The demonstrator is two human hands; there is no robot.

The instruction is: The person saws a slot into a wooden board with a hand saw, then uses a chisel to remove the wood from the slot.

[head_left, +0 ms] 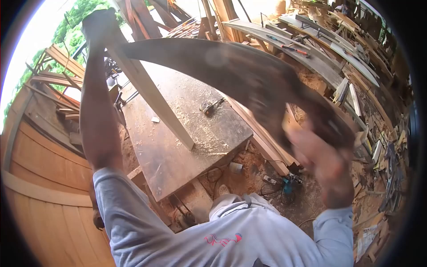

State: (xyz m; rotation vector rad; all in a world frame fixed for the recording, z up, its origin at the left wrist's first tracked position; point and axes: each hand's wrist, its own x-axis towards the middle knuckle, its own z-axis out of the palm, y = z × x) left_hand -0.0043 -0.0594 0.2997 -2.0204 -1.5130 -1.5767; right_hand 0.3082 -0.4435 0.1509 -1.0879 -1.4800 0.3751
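My left hand (98, 27) is wrapped round the upper end of a pale wooden board (153, 95). The board slants down, its lower end at the sawdust-strewn tabletop. In my right hand (322, 155), blurred by motion, is the handle of a handsaw (209, 62). The saw's broad, dark blade stretches leftward across the view, and its narrow tip overlaps the board just below my left hand. A small metal tool (211, 107) lies among shavings on the worktable (169, 173).
Long planks and a red-handled screwdriver (296, 51) lie on a bench at the upper right. A teal power tool (288, 186) with cables sits on the littered floor. Offcuts (353, 98) pile up at right. Curved wooden panelling (49, 155) stands at left.
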